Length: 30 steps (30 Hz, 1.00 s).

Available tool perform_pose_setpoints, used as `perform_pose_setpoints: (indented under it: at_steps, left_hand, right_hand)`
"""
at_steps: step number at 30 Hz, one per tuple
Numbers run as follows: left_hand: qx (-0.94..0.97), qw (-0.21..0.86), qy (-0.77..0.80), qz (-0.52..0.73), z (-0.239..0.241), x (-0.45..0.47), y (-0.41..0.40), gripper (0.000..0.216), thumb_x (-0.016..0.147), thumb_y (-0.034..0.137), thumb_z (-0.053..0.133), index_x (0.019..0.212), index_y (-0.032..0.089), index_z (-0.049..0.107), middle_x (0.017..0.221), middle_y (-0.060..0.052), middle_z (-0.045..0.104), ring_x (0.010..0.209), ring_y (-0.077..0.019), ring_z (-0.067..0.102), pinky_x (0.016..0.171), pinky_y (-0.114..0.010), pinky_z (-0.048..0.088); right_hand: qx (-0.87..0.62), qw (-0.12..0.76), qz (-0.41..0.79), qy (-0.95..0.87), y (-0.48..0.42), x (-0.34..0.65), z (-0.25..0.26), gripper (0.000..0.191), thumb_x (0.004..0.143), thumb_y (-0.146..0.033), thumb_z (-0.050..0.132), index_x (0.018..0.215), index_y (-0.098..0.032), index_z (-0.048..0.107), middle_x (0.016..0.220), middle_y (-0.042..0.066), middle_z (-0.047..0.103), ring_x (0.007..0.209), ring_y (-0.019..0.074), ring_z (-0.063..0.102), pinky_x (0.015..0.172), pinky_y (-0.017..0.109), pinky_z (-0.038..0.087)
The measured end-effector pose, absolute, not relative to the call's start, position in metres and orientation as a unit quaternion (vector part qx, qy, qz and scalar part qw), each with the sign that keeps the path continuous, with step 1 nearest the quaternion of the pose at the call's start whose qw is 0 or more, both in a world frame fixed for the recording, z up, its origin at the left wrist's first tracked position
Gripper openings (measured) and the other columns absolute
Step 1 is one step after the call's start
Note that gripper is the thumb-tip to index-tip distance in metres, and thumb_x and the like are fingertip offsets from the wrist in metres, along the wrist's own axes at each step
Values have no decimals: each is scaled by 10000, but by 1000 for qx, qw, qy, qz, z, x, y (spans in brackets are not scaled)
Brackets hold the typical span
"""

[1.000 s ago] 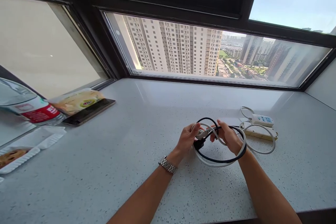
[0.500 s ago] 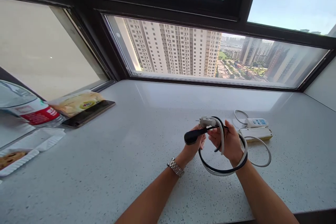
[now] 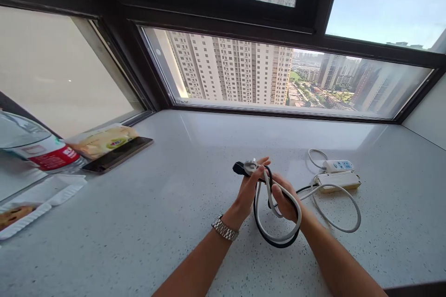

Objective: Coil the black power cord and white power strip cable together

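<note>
My left hand (image 3: 245, 195), with a metal watch on its wrist, is closed around a white power plug (image 3: 250, 166) and the black end piece (image 3: 239, 168) of a second cable. Black and white cables (image 3: 291, 232) hang from it in a loose loop. My right hand (image 3: 285, 202) grips the same cables beside it, and the loop droops below both hands. From there the cables run right to a white power strip (image 3: 338, 165) and a white box with a yellowish side (image 3: 338, 181). Some fingers are hidden by the cables.
On the left, a phone (image 3: 118, 154) lies against a packet of tissues (image 3: 104, 141), near a plastic bottle (image 3: 45, 148) with a red label. A white tray (image 3: 66, 185) with a cookie (image 3: 16, 217) is below. Windows border the speckled white counter (image 3: 156, 222).
Both hands have moved left with the cables. My right hand, palm up and inside the loop earlier, is now turned and closed on the cables. The loop hangs lower.
</note>
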<state>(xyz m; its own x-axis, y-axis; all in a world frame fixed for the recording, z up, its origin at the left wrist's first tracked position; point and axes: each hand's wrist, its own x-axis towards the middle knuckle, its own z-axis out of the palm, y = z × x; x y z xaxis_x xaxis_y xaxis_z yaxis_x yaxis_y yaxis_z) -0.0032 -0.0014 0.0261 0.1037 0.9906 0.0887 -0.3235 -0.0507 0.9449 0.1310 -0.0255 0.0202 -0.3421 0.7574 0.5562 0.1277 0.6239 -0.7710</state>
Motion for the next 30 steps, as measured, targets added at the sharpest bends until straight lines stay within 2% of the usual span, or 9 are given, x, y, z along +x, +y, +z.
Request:
perform_pose_setpoints:
  at_steps: [5,9,13,15,18,21,24,28,30]
  left_hand:
    - [348,612,334,627,35,-14,3,298,701,457,570,709,179,677,1010,-103,689,1051,-286,570,827,-405,489]
    - [367,643,307,598,42,-13,-1,282,702,409,562,546,175,543,961,-78,662,952,-244,593,742,-359,512]
    - [378,575,335,643,48,4,-1,226,671,294,554,531,179,419,740,-6,550,764,-139,546,652,-250,480]
    - [348,563,357,659,48,10,3,231,637,249,552,522,181,363,688,12,484,739,-118,529,635,-220,463]
    - [328,620,348,622,45,14,7,261,641,260,545,522,187,325,630,31,428,621,-85,484,595,-216,448]
    - [324,687,329,562,45,13,6,320,672,315,575,534,193,312,568,54,393,503,-58,398,527,-215,423]
    - [301,718,314,544,56,1,6,360,671,321,628,551,196,312,533,72,370,472,-54,404,484,-199,410]
    - [230,697,334,591,78,-40,16,361,718,267,589,572,201,266,489,95,315,370,-38,310,351,-166,287]
    - [195,667,356,625,86,-68,24,336,767,216,528,577,199,251,467,97,293,340,-30,273,325,-155,223]
  right_hand:
    - [-309,405,326,-796,-19,168,42,504,822,-419,633,1296,-279,535,1360,109,496,1251,252,454,1008,420,386]
    - [-321,458,375,-739,-14,163,58,354,892,-402,524,1221,-284,578,1280,76,569,1175,217,525,949,404,438]
    - [-297,557,301,-715,-22,126,56,274,903,-412,479,946,-221,671,1101,95,635,1023,212,594,880,367,465]
    - [-288,594,264,-704,-30,113,52,258,887,-407,493,812,-209,642,956,95,643,923,211,605,834,366,472]
    - [-255,610,233,-713,-38,106,47,294,853,-441,499,666,-216,531,740,57,581,740,191,568,721,350,472]
    - [-225,587,178,-757,-40,107,49,299,834,-438,489,631,-220,471,663,31,542,640,165,509,666,332,435]
    - [-225,553,131,-792,-39,113,48,276,848,-379,453,624,-218,462,624,18,547,587,147,486,636,317,391]
    - [-276,486,125,-820,-44,131,33,356,881,-310,421,543,-218,357,457,-39,424,428,102,343,533,275,307]
    - [-285,435,121,-846,-51,145,24,371,890,-327,458,547,-211,376,424,-61,404,392,84,299,511,263,271]
